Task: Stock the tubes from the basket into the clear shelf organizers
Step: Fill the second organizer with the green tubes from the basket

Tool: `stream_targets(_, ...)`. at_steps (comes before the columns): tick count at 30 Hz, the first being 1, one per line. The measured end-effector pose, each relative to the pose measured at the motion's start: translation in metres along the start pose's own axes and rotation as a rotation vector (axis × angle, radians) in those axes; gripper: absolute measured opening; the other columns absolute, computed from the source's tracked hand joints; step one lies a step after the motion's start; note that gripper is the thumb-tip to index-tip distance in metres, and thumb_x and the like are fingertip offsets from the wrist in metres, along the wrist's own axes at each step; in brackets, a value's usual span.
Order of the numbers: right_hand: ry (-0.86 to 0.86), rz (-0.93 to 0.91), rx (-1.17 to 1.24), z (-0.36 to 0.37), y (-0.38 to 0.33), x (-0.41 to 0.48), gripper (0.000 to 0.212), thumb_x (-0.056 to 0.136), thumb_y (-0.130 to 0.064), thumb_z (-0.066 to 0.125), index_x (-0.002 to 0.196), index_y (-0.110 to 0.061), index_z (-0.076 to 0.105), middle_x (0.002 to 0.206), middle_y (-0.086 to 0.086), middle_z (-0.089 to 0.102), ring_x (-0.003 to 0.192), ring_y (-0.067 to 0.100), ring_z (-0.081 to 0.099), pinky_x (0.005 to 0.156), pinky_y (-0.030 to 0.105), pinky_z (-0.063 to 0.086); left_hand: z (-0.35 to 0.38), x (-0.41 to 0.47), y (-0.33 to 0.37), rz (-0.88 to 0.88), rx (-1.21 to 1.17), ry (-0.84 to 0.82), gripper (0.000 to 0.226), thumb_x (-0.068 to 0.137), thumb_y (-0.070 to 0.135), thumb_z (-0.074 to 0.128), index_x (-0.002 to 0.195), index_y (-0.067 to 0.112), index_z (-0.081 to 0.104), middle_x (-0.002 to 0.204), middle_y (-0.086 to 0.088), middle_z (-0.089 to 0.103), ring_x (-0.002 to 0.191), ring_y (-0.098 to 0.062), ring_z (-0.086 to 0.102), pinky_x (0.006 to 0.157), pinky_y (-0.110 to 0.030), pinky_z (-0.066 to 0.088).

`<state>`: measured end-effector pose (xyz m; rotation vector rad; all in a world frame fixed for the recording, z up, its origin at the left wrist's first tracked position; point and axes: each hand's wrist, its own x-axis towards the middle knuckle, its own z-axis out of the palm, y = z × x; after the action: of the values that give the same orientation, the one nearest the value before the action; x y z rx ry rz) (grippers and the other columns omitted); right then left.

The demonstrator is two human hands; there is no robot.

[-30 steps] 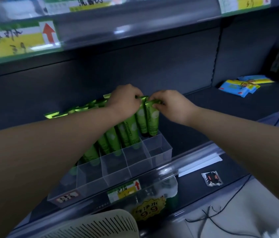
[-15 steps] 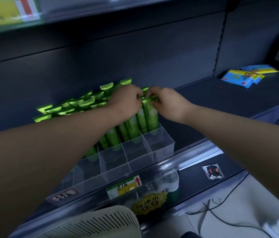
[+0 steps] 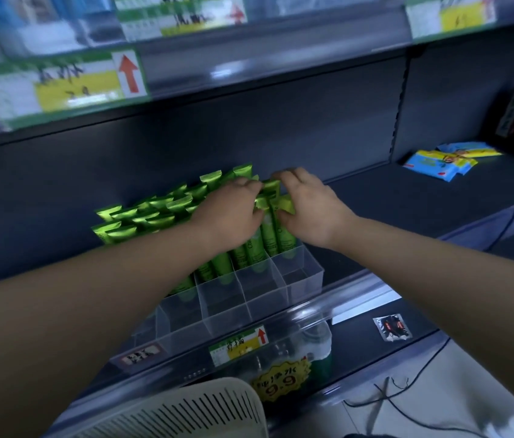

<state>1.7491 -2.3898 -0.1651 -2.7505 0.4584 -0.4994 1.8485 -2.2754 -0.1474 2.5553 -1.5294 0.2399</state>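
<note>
Several green tubes (image 3: 151, 213) stand upright in rows inside a clear shelf organizer (image 3: 300, 273) on the dark middle shelf. My left hand (image 3: 230, 213) rests on the tops of the tubes near the right end, fingers curled over their crimped ends. My right hand (image 3: 309, 207) pinches the top of the rightmost green tube (image 3: 284, 235) from the right side. Both hands nearly touch each other. The front compartments of the organizer hold nothing. A white slotted basket (image 3: 192, 409) shows at the bottom edge; its inside is hidden.
Blue and yellow packets (image 3: 439, 159) lie at the back right of the same shelf. Price labels (image 3: 240, 343) line the shelf edge, and a yellow 9.9 tag (image 3: 281, 380) hangs below. Cables (image 3: 401, 403) trail on the floor at lower right. An upper shelf (image 3: 249, 67) overhangs closely.
Both hands stay on the tube tops at the organizer's right end, fingers shifting slightly. The camera view has tilted up and back down.
</note>
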Motion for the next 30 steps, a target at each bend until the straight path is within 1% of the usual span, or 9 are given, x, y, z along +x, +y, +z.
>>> stream_targets(2, -0.033, 0.013, -0.042, -0.003, -0.009, -0.008, 0.064, 0.090, -0.034, 0.052, 0.145, -0.021, 0.023, 0.148, 0.006, 0.025, 0.135, 0.028, 0.027, 0.109, 0.044, 0.026, -0.007, -0.011, 0.001, 0.022, 0.085, -0.020, 0.053, 0.093, 0.035, 0.048, 0.141, 0.016, 0.035, 0.143, -0.007, 0.041, 0.130, -0.025, 0.039, 0.106, -0.040, 0.037)
stream_targets(4, -0.048, 0.012, -0.081, -0.006, -0.018, -0.016, 0.067, 0.092, -0.041, 0.048, 0.148, -0.024, 0.016, 0.153, 0.003, 0.016, 0.141, 0.025, 0.016, 0.113, 0.044, 0.017, -0.013, -0.024, 0.001, 0.034, 0.138, -0.023, 0.057, 0.094, 0.041, 0.044, 0.144, 0.018, 0.030, 0.148, -0.005, 0.034, 0.135, -0.024, 0.033, 0.110, -0.042, 0.032)
stream_targets(6, -0.056, 0.001, -0.115, -0.008, -0.028, -0.025, 0.068, 0.092, -0.044, 0.045, 0.149, -0.024, 0.012, 0.155, 0.003, 0.012, 0.144, 0.023, 0.008, 0.116, 0.045, 0.010, -0.020, -0.038, 0.002, 0.045, 0.177, -0.019, 0.058, 0.094, 0.043, 0.042, 0.145, 0.020, 0.027, 0.151, -0.002, 0.030, 0.138, -0.022, 0.028, 0.114, -0.041, 0.026)
stream_targets(9, -0.078, -0.008, -0.137, -0.011, -0.044, -0.038, 0.069, 0.092, -0.043, 0.043, 0.149, -0.025, 0.009, 0.157, 0.002, 0.005, 0.145, 0.023, 0.000, 0.118, 0.045, 0.005, -0.028, -0.061, 0.002, 0.049, 0.212, -0.008, 0.060, 0.094, 0.046, 0.039, 0.146, 0.020, 0.024, 0.153, 0.000, 0.027, 0.141, -0.019, 0.022, 0.117, -0.036, 0.015)
stream_targets(13, -0.090, -0.018, -0.149, -0.014, -0.068, -0.057, 0.067, 0.094, -0.043, 0.041, 0.149, -0.025, 0.008, 0.158, 0.002, 0.000, 0.146, 0.022, -0.004, 0.119, 0.045, 0.004, -0.037, -0.091, 0.002, 0.037, 0.233, -0.007, 0.063, 0.093, 0.045, 0.040, 0.148, 0.021, 0.018, 0.155, -0.001, 0.021, 0.144, -0.019, 0.015, 0.119, -0.037, 0.009)
stream_targets(18, -0.113, -0.040, -0.154, -0.015, -0.099, -0.082, 0.071, 0.093, -0.044, 0.043, 0.150, -0.027, 0.004, 0.158, 0.000, -0.004, 0.146, 0.022, -0.006, 0.119, 0.044, 0.002, -0.047, -0.136, -0.003, 0.007, 0.225, -0.050, 0.068, 0.094, 0.047, 0.038, 0.150, 0.020, 0.010, 0.158, -0.001, 0.010, 0.146, -0.019, 0.005, 0.120, -0.039, 0.003)
stream_targets(24, -0.176, -0.058, -0.149, -0.004, -0.138, -0.114, 0.073, 0.093, -0.047, 0.042, 0.150, -0.026, 0.001, 0.158, 0.001, -0.008, 0.146, 0.022, -0.008, 0.119, 0.042, 0.000, -0.053, -0.191, -0.014, -0.045, 0.192, -0.040, 0.072, 0.094, 0.049, 0.039, 0.150, 0.019, 0.007, 0.158, -0.003, 0.009, 0.147, -0.020, 0.003, 0.120, -0.039, 0.002)
stream_targets(27, -0.199, -0.077, -0.148, 0.007, -0.157, -0.127, 0.074, 0.093, -0.049, 0.042, 0.150, -0.024, 0.003, 0.159, 0.002, -0.006, 0.146, 0.022, -0.007, 0.119, 0.042, 0.001, -0.048, -0.218, -0.021, -0.099, 0.157, -0.018, 0.073, 0.093, 0.051, 0.038, 0.151, 0.017, 0.009, 0.158, -0.004, 0.010, 0.147, -0.020, 0.004, 0.120, -0.040, 0.004)
stream_targets(30, -0.230, -0.099, -0.147, 0.022, -0.174, -0.142, 0.075, 0.093, -0.048, 0.044, 0.151, -0.022, 0.003, 0.159, 0.003, -0.004, 0.146, 0.022, -0.005, 0.119, 0.042, 0.002, -0.037, -0.245, -0.028, -0.151, 0.129, -0.025, 0.072, 0.094, 0.049, 0.039, 0.150, 0.016, 0.010, 0.158, -0.004, 0.011, 0.146, -0.020, 0.004, 0.120, -0.040, 0.004)
